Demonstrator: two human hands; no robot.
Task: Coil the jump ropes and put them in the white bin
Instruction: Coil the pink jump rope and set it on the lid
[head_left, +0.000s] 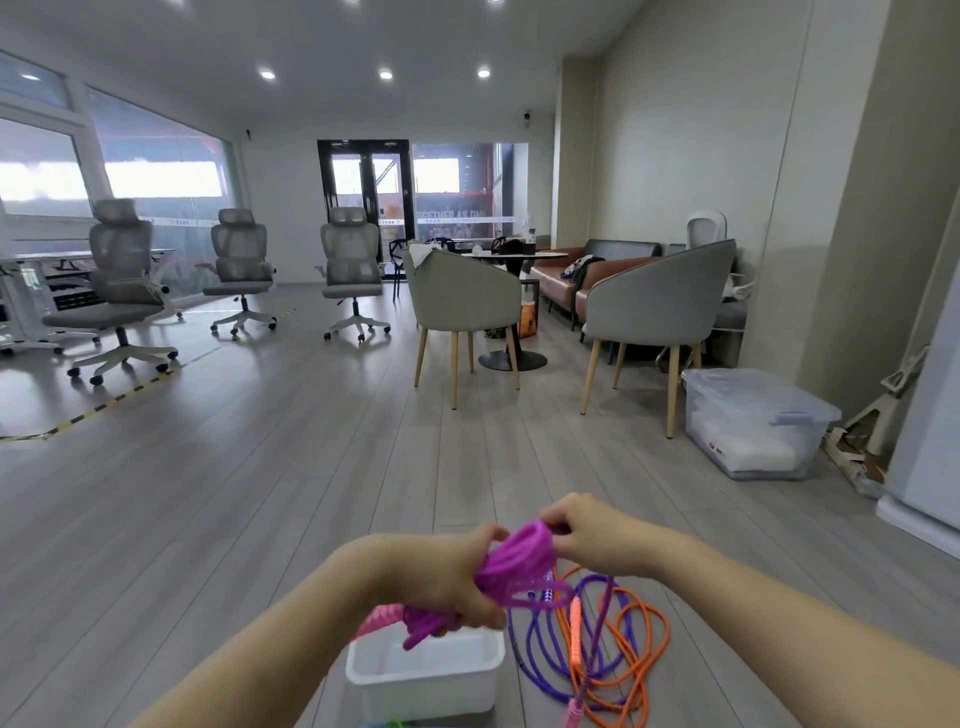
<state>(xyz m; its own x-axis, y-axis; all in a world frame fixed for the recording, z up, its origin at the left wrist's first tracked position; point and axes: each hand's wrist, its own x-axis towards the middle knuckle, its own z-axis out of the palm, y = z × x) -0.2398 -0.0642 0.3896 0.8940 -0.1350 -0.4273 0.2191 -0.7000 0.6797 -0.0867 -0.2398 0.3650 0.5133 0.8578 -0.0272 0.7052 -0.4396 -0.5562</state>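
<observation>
My left hand (447, 577) grips a magenta jump rope (519, 564) wound into a tight coil, with its handles sticking out below the fist. My right hand (587, 530) pinches the far side of that coil. Both hands hover above the floor, just over the white bin (423, 686), which sits low in the view. A pink rope end (382, 618) hangs by the left wrist. To the right of the bin, a purple rope (535, 639) and an orange rope (639, 654) lie tangled and loose on the floor.
A clear lidded storage box (753, 421) stands at the right by the wall. Two grey armchairs (467, 306) and a round table are ahead. Office chairs (353, 265) line the left. Grey wood floor (260, 493) stretches between.
</observation>
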